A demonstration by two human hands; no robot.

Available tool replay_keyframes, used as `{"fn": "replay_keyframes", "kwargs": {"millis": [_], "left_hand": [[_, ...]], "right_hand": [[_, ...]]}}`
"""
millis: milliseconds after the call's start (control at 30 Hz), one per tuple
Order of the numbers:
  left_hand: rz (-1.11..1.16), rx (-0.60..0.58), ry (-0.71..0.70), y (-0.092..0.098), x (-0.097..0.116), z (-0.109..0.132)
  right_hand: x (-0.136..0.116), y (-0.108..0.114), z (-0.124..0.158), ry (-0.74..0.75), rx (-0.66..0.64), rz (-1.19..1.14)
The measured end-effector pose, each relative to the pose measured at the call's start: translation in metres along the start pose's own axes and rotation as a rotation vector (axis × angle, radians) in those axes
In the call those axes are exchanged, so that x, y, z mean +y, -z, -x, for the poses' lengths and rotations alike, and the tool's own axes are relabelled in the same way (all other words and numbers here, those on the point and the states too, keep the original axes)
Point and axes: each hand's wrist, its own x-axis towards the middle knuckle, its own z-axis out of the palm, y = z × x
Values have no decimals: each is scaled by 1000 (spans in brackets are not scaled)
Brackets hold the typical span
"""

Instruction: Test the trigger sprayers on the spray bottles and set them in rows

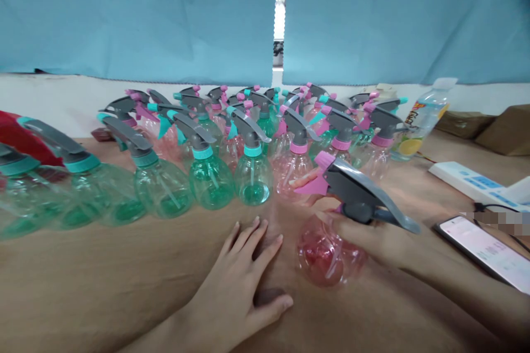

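Note:
My left hand (pixel 234 281) rests palm down on the wooden table (pixel 103 281), fingers spread and nothing held. To its right, my right hand (pixel 356 234) is wrapped around the neck of a pink spray bottle (pixel 321 256). That bottle has a grey and pink trigger head, which hides part of the hand. Just beyond my fingertips stand a green spray bottle (pixel 253 185) with a teal collar and another green spray bottle (pixel 212 185). A pink spray bottle (pixel 293 171) stands behind the held one.
Several more green spray bottles (pixel 161 193) line the left side, and mixed pink and green ones crowd the back. At right are a drink bottle (pixel 422 121), a white power strip (pixel 476 182), a phone (pixel 488 251) and a brown box (pixel 507 129). A blue curtain (pixel 136 16) hangs behind.

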Motion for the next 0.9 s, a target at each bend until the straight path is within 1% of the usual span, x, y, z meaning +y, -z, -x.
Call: {"fn": "replay_keyframes", "kwargs": {"millis": [100,167,433,600,767,900], "left_hand": [[-2,-17,7,1,1,-1],[-7,-25,10,3,1,-1],[-8,-13,7,2,2,-1],[-7,-18,8,2,2,-2],[-12,-26,12,3,2,-2],[1,-23,10,2,1,-1]], "right_hand": [[0,0,0,3,64,39],[0,0,0,-3,82,55],[-8,2,-2,-45,32,14],[-18,7,-3,-53,93,42],[-21,8,-4,-10,43,27],[-21,9,-5,-39,-24,25]]}}
